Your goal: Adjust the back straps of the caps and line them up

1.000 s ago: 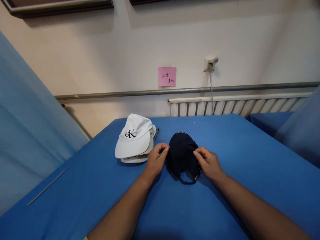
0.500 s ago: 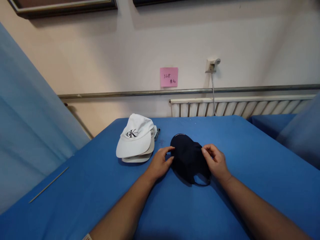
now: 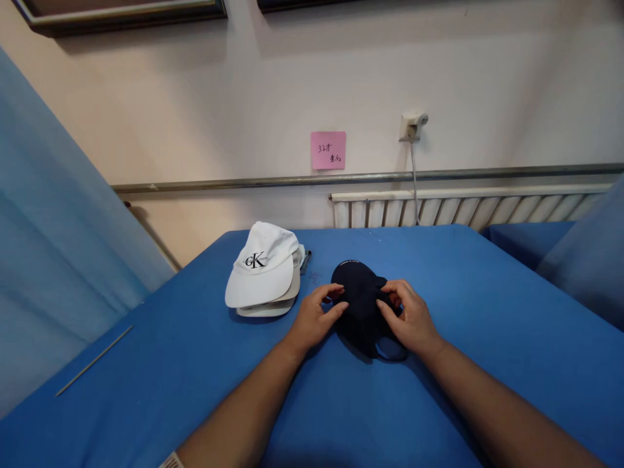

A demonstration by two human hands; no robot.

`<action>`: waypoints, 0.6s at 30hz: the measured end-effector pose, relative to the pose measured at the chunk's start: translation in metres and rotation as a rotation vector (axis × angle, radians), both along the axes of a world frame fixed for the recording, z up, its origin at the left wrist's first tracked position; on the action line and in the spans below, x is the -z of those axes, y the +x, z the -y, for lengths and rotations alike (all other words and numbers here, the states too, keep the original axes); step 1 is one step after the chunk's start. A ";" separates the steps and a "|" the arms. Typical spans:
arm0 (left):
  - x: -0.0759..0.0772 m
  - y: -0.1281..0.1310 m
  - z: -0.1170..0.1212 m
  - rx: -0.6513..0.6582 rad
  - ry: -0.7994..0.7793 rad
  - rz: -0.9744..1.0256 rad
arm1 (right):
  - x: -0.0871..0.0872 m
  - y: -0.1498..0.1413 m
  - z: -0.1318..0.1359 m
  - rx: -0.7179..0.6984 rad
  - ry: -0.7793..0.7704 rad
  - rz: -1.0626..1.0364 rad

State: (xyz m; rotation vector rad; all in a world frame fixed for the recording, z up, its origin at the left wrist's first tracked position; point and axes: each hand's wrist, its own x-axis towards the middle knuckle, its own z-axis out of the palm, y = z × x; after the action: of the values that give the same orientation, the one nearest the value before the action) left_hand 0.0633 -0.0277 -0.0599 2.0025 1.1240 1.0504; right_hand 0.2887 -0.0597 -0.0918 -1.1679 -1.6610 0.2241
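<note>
A dark navy baseball cap (image 3: 359,318) lies on the blue-covered table, its back strap opening towards me and small white lettering on its far edge. From the left, my left hand (image 3: 314,318) has its curved thumb and index finger on the cap's side. My right hand (image 3: 412,318) grips the crown from the right, the thumb on top and the other fingers bent behind it. Left of both hands, a white cap (image 3: 263,283) with black "CK" letters tops a small stack of light caps.
A thin stick (image 3: 95,361) lies on the blue table cover (image 3: 185,364) at the left. Behind the table are a radiator (image 3: 463,208), a metal rail (image 3: 244,182), a plugged-in socket (image 3: 409,129) and a pink note (image 3: 328,151). A blue curtain (image 3: 63,247) hangs at the left.
My right hand has moved left and further over the crown of the navy cap. My left thumb and finger have shifted slightly right onto it. The cap's right side has folded inward a little.
</note>
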 end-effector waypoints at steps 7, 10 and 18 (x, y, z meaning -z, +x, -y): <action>0.006 0.014 -0.004 -0.005 -0.098 -0.004 | -0.004 -0.005 0.003 -0.053 0.003 -0.018; 0.004 0.015 -0.005 -0.018 -0.095 0.018 | -0.005 -0.006 0.003 -0.044 0.009 -0.031; -0.013 0.026 -0.016 -0.079 -0.223 0.006 | -0.005 -0.007 0.003 -0.042 0.024 -0.032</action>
State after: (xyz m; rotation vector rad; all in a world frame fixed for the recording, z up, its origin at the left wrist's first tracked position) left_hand 0.0889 -0.0118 -0.0468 1.7916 1.2673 0.9250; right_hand 0.2816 -0.0625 -0.0870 -1.1065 -1.6575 0.2472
